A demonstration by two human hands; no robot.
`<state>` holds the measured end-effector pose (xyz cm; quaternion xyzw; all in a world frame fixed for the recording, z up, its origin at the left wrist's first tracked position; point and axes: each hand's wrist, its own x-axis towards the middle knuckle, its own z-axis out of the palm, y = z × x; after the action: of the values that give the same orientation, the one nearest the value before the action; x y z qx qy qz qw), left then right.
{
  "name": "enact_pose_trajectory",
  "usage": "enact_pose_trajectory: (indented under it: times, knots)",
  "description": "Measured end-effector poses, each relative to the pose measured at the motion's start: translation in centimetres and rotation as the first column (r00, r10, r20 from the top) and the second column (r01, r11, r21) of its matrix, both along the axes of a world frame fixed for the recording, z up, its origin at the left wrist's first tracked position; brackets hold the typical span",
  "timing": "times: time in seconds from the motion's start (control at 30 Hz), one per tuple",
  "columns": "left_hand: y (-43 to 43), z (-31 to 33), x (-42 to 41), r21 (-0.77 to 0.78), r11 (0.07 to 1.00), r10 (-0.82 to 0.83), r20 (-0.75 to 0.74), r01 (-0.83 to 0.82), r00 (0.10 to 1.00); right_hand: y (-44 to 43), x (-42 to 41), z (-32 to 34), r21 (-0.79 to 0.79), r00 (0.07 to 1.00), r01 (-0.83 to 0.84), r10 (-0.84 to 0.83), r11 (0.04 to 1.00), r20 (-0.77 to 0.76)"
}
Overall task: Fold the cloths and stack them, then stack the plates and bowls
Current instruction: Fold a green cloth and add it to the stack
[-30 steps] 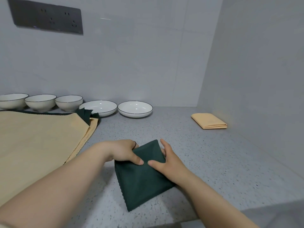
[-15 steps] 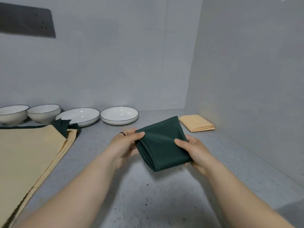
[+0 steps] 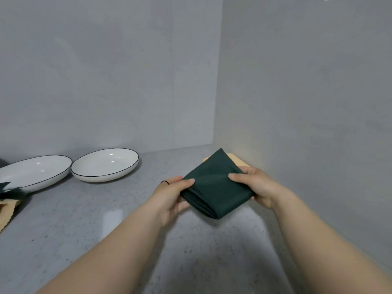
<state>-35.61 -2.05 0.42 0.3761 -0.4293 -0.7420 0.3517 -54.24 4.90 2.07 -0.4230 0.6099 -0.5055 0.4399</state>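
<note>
Green cloth (image 3: 214, 185), folded, is pinched at opposite edges by left hand (image 3: 169, 198) and right hand (image 3: 257, 187) above the bench (image 3: 106, 230) — tan cloth (image 3: 237, 161) lies just beyond, mostly hidden, nearer the right hand — stacking judged next.

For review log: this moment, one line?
left hand: grips green cloth; right hand: grips green cloth; orange cloth: partly hidden behind; plates: side by side

Showing plain dark green on the folded cloth (image 3: 214, 187). Peeking out pale orange on the cloth behind (image 3: 239, 162). Shining white with a thin black rim on the right plate (image 3: 106, 164) and the left plate (image 3: 34, 172). Looking grey with tiny dark specks on the counter (image 3: 95, 219).
</note>
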Motion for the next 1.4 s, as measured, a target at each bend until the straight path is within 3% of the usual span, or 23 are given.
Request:
enact_pose_trajectory:
  times: [0.13,0.27,0.47,0.57,0.73,0.97,1.07,1.17,1.27,1.4]
  knots:
    - [-1.5,0.4,-4.4,0.006,0.999,0.055,-0.084,-0.054,0.995,-3.0,-2.4,0.4,-0.078,0.989,0.148,-0.150,0.986,-0.011]
    - [-4.5,1.0,-8.5,-0.181,0.968,0.168,-0.048,-0.174,0.985,-6.0,-4.5,0.4,-0.186,0.956,0.281,-0.291,0.942,-0.033]
    - [-7.4,0.4,-11.7,-0.469,0.870,0.238,0.132,-0.151,0.962,-9.8,-6.6,-1.7,-0.318,0.790,0.401,-0.500,0.859,-0.356]
    - [-8.0,-0.8,-12.9,-0.515,0.849,0.250,0.201,-0.115,0.947,-10.7,-7.0,-2.9,-0.289,0.703,0.345,-0.450,0.893,-0.551]
    - [-8.1,-2.2,-13.7,-0.457,0.876,0.271,0.193,-0.158,0.943,-11.3,-7.2,-3.1,-0.239,0.503,0.215,-0.317,0.947,-0.804]
    - [-7.8,-3.0,-14.6,-0.428,0.895,0.227,0.185,-0.130,0.956,-11.2,-7.4,-2.9,-0.195,0.340,0.114,-0.223,0.974,-0.914]
    - [-7.8,-3.2,-14.5,-0.541,0.839,0.261,0.290,-0.068,0.921,-11.3,-7.3,-2.9,-0.066,0.259,0.094,-0.088,0.993,-0.962]
    - [-7.9,-3.5,-14.3,-0.699,0.700,0.376,0.537,0.148,0.756,-11.4,-7.2,-3.2,0.062,0.262,0.083,0.038,0.995,-0.964]
    - [-8.0,-3.9,-14.2,-0.668,0.653,0.407,0.706,0.356,0.580,-11.6,-7.2,-3.6,0.143,0.308,0.074,0.114,0.987,-0.945]
    - [-8.1,-4.2,-14.4,-0.630,0.638,0.348,0.749,0.443,0.564,-11.5,-7.3,-3.8,0.151,0.335,0.070,0.119,0.986,-0.935]
